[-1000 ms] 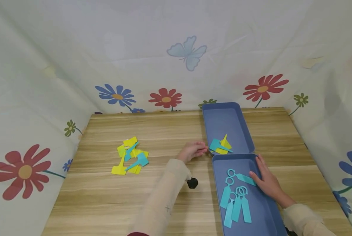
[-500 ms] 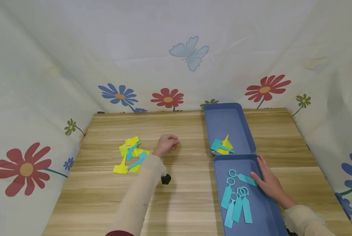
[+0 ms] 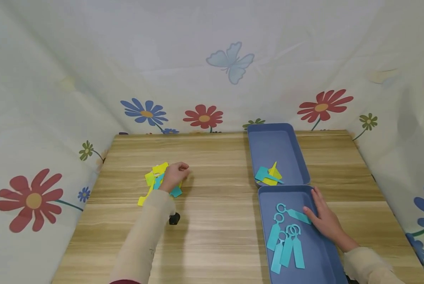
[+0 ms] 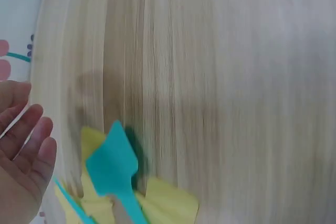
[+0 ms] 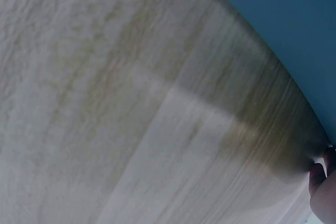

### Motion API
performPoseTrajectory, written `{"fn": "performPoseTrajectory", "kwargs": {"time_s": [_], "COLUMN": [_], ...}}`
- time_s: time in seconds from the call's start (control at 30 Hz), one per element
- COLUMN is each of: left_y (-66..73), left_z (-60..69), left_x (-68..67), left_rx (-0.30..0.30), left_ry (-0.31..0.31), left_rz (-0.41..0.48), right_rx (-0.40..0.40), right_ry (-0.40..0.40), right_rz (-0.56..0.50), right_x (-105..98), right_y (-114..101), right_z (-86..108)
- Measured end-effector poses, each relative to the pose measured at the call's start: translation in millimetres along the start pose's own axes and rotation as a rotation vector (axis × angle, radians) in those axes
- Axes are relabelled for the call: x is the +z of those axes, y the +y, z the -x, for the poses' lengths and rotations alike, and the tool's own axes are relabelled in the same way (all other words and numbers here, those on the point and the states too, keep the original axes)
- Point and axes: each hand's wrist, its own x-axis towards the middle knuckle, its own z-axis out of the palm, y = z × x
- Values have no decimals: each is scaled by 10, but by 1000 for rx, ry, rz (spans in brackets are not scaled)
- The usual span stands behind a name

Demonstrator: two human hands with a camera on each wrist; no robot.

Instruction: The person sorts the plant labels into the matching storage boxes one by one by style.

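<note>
My left hand [image 3: 175, 176] hangs over the right part of a pile of yellow tags [image 3: 160, 168] and turquoise tags [image 3: 176, 192], holding nothing. In the left wrist view its fingers [image 4: 37, 145] are loosely bent, beside a turquoise tag [image 4: 113, 163] and a yellow tag [image 4: 170, 200]. My right hand [image 3: 326, 221] rests on the right rim of the near blue tray [image 3: 316, 256], thumb inside by a turquoise ring-ended tag [image 3: 298, 216]. The right wrist view shows its fingertips [image 5: 317, 174] against the tray's outer side [image 5: 278, 19].
A far blue tray [image 3: 272, 146] adjoins the near one and holds turquoise and yellow T-shaped tags [image 3: 262, 173]. Several turquoise ring-ended tags [image 3: 287, 250] lie in the near tray. Behind the wooden table [image 3: 215, 236] hangs a flowered cloth [image 3: 162, 59].
My left hand has moved left from beside the far tray, across the table, to the tag pile. My right hand has stayed on the near tray's rim.
</note>
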Motion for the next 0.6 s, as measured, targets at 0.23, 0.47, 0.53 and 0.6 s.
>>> {"fn": "performPoseTrajectory", "kwargs": {"time_s": [0.23, 0.47, 0.53, 0.6], "left_y": [-201, -413, -420, -414], "left_z": [87, 173, 199, 224], "left_x": [-214, -286, -291, -293], "left_rx": [115, 104, 83, 62], "left_ry": [-86, -145, -160, -177], "left_rz": [-299, -434, -433, -437], "right_rx": [-3, -3, -1, 1], "right_ry": [-6, -3, -3, -5], "right_rz": [-6, -3, 3, 4], "right_x": [2, 1, -2, -7], "right_y": [15, -1, -3, -6], "right_z": [-5, -7, -5, -3]}}
